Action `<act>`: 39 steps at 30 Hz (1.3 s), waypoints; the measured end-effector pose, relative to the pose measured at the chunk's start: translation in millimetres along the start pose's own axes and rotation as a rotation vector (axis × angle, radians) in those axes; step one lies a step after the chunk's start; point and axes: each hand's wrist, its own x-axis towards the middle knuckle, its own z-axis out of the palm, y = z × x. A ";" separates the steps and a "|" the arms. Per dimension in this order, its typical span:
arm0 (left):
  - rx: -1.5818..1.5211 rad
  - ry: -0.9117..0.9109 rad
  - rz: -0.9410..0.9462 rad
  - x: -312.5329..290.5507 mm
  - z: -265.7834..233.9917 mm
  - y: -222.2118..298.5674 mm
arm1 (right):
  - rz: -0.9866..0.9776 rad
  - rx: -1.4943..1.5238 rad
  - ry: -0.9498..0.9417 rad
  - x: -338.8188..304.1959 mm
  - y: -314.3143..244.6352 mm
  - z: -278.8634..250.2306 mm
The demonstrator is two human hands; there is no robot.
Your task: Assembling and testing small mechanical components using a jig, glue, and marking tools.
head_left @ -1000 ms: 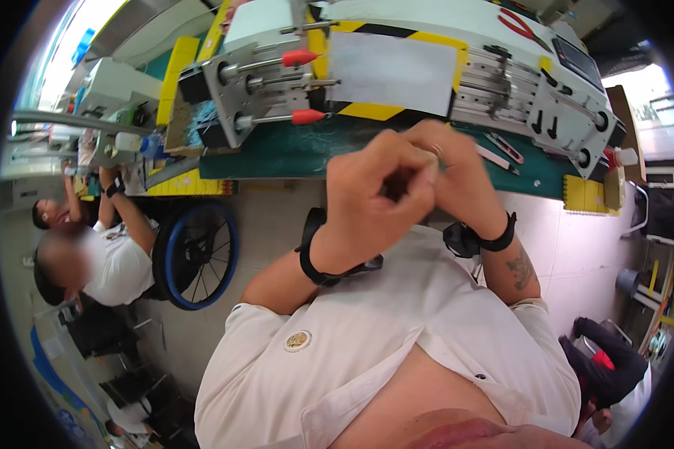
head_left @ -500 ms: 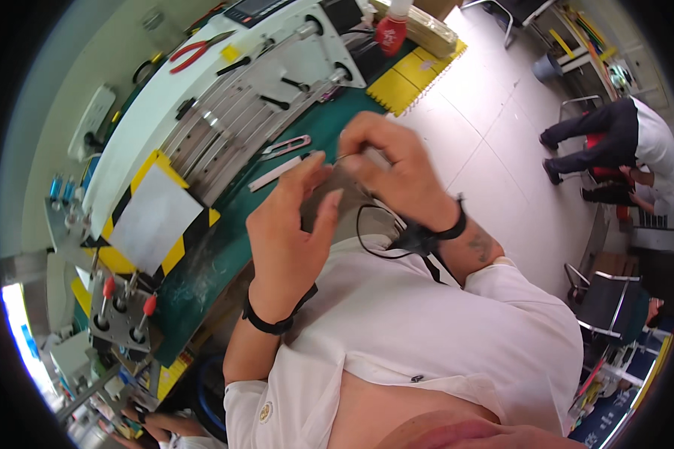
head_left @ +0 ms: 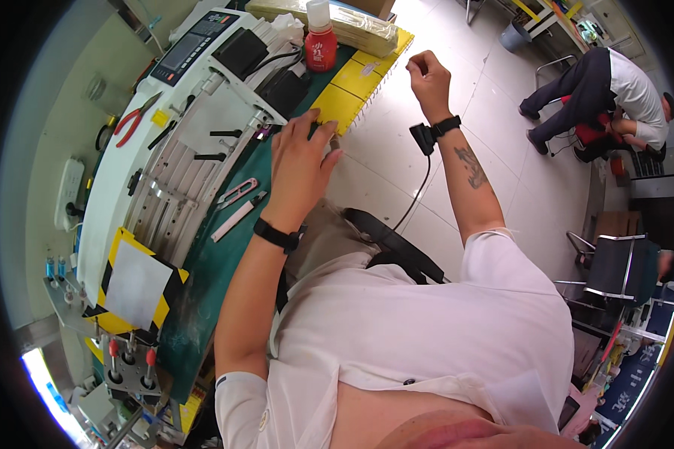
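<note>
My left hand reaches over the green bench mat, its fingers apart, at the near corner of a yellow sheet. Whether the fingertips touch the sheet I cannot tell. Small thin pieces fringe the sheet's right edge. My right hand is raised over the floor, right of the sheet, with thumb and fingers pinched together; anything between them is too small to make out. Near my left forearm lie pink-handled thread snips and a white utility knife.
A white bench machine with metal rails stands at left, red-handled pliers on top. Behind the sheet are a red bottle and a wrapped bundle. A black cable hangs from my right wrist. Another person bends over at far right.
My hands were close together and are now apart. The right one has moved up and right with its arm stretched out; the left has gone forward to the yellow sheet. The view has shifted.
</note>
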 end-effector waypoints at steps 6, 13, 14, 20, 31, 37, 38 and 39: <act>0.111 0.062 -0.093 16.9 19.7 -1.9 | -0.084 -0.027 0.006 19.6 3.5 21.0; 0.188 0.076 -0.106 15.5 16.7 1.0 | -0.268 -0.238 -0.007 9.4 2.3 26.8; 0.205 0.084 -0.130 7.8 9.0 0.6 | -0.294 -0.213 -0.009 6.8 2.8 35.5; -0.006 0.192 -0.079 -28.5 -127.5 46.5 | -0.274 -0.236 0.125 -1.9 -31.8 3.9; 0.002 0.095 -0.551 -27.0 -278.1 -23.9 | -0.366 0.692 -0.688 -166.3 -253.3 79.0; 0.224 -0.111 -0.458 -9.2 -285.8 -13.9 | -0.348 0.663 -0.741 -178.8 -252.2 95.3; 0.238 -0.174 -0.442 -12.2 -288.9 -18.4 | -0.365 0.659 -0.730 -178.3 -250.8 95.6; 0.242 -0.176 -0.442 -14.2 -290.9 -19.8 | -0.365 0.663 -0.727 -178.0 -250.2 95.4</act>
